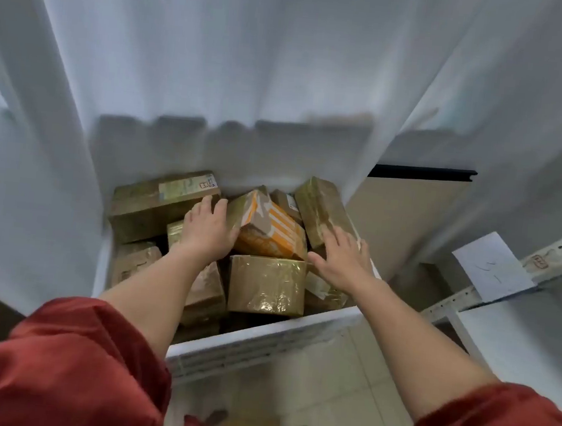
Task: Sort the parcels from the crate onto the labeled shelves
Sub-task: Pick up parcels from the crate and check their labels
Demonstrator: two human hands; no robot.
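Orange parcel [270,234] between left hand [207,231] and right hand [345,265] (fingers [337,240] straight)

A white crate [261,336] holds a jumble of brown, tape-wrapped parcels. An orange-and-white parcel [272,234] lies askew on top near the middle, with a squarish brown parcel [265,285] touching its near side. A long labelled parcel [157,202] lies at the back left; a tilted parcel [323,208] leans at the back right.
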